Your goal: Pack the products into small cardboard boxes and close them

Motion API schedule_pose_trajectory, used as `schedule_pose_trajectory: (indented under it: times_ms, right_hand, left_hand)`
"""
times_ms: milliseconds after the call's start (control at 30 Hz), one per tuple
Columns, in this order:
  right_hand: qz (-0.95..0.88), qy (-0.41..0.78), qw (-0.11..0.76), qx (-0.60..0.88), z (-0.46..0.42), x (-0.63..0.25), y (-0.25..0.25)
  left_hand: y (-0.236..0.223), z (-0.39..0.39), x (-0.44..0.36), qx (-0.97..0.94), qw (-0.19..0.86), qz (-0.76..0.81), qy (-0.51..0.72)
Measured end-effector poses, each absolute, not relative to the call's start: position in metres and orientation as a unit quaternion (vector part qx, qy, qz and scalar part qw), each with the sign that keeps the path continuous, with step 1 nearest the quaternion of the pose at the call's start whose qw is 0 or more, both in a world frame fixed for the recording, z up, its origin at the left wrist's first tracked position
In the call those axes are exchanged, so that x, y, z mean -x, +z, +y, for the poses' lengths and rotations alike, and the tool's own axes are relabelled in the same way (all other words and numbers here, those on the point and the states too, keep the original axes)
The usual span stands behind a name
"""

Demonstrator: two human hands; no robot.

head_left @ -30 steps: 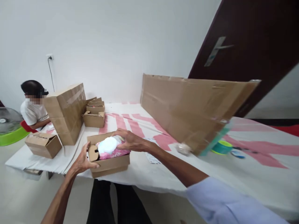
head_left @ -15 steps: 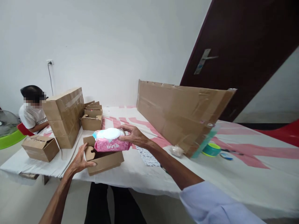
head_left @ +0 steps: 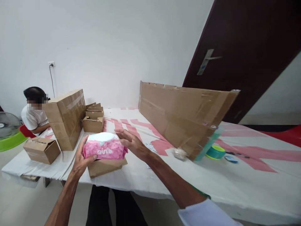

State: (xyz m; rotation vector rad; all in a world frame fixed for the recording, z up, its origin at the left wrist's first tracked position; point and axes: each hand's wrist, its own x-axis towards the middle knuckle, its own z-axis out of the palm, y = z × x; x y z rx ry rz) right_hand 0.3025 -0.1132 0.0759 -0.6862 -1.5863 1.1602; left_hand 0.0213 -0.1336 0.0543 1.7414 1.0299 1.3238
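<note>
- Pink pack (head_left: 105, 150) is above a cardboard box (head_left: 103, 169).
- Left hand (head_left: 81, 159) has fingers holding it.
- Right hand (head_left: 133, 142) spreads its fingers at the pack's right end; contact unclear.

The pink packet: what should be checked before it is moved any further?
1. Left hand has hold of the pink packet: ok, thumb on its front.
2. Right hand has a firm grip: cannot tell; its fingers are extended at the packet's right end.
3. Packet roughly level: ok.
4. Cardboard box rests on the table: ok, near the front edge.
5. Box interior free of other things: cannot tell, the packet hides it.
</note>
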Motion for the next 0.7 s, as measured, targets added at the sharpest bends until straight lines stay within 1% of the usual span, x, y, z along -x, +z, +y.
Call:
schedule_pose_trajectory:
  times_ms: [100,167,300,433,700]
  right_hand:
    - [-0.65,0.452,0.55,0.268,-0.118,-0.292,0.063]
    - [-0.639,0.409,0.583,0.291,-0.112,-0.281,0.058]
    - [-0.591,0.367,0.624,0.357,-0.074,-0.263,0.056]
    - [-0.57,0.367,0.62,0.395,-0.037,-0.256,0.054]
    - [-0.594,0.403,0.569,0.402,-0.022,-0.251,0.04]
  left_hand:
    - [0.056,-0.129,-0.021,-0.638,0.336,0.396,0.568]
    - [0.062,-0.121,-0.022,-0.62,0.338,0.397,0.587]
    - [0.077,-0.096,-0.025,-0.643,0.334,0.397,0.563]
    - [0.078,-0.064,-0.022,-0.664,0.343,0.407,0.526]
    - [0.046,-0.035,-0.019,-0.614,0.392,0.433,0.531]
